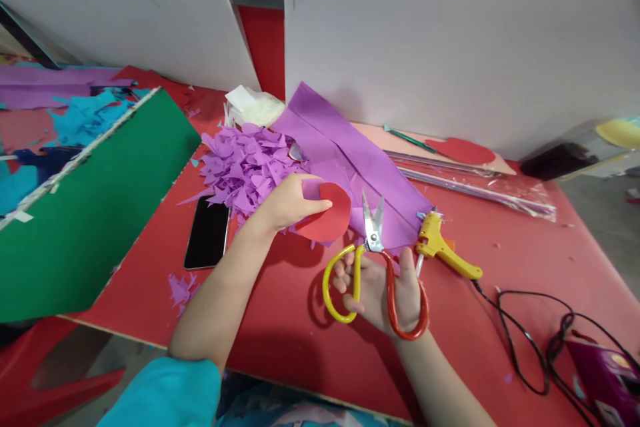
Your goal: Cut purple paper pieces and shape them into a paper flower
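Note:
My left hand (295, 203) pinches a rounded red paper piece (333, 217) with its thumb on top, and purple paper shows behind it. In my right hand (377, 290) are scissors (374, 240) with one yellow and one red handle. Their blades are parted and point away from me, just right of the red piece, apart from it. My thumb and fingers pass through the handle loops. Folded purple paper (345, 147) lies beyond both hands. A heap of purple paper scraps (250, 167) sits to the left, behind my left hand.
A black phone (207, 233) lies by the scraps. On the left leans a green board (100, 213). A yellow glue gun (445, 247) rests right of the scissors, its black cord (520, 293) looping rightward. Another red paper shape (465, 150) and a green pencil-like stick (411, 139) lie at the back.

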A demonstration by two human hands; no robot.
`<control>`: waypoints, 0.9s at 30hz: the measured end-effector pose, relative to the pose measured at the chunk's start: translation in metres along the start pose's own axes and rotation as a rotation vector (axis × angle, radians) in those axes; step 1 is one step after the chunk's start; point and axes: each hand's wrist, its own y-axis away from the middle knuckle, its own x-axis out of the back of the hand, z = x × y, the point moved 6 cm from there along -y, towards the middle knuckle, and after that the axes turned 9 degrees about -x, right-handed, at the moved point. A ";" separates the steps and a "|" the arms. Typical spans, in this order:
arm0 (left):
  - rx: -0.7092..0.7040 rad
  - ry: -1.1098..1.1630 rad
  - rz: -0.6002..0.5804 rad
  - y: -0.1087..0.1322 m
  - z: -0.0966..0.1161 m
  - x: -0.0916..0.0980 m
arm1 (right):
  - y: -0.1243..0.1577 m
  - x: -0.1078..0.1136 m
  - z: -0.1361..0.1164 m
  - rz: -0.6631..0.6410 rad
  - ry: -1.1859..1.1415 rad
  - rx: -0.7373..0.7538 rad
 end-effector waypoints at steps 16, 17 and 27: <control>-0.029 0.029 0.024 0.009 0.019 0.006 | 0.041 -0.006 -0.069 0.536 1.269 0.271; -0.027 0.043 0.034 0.009 0.020 0.006 | 0.039 -0.008 -0.071 0.513 1.294 0.277; 0.071 0.261 0.012 0.013 0.019 -0.003 | 0.024 0.011 -0.049 0.318 1.109 0.181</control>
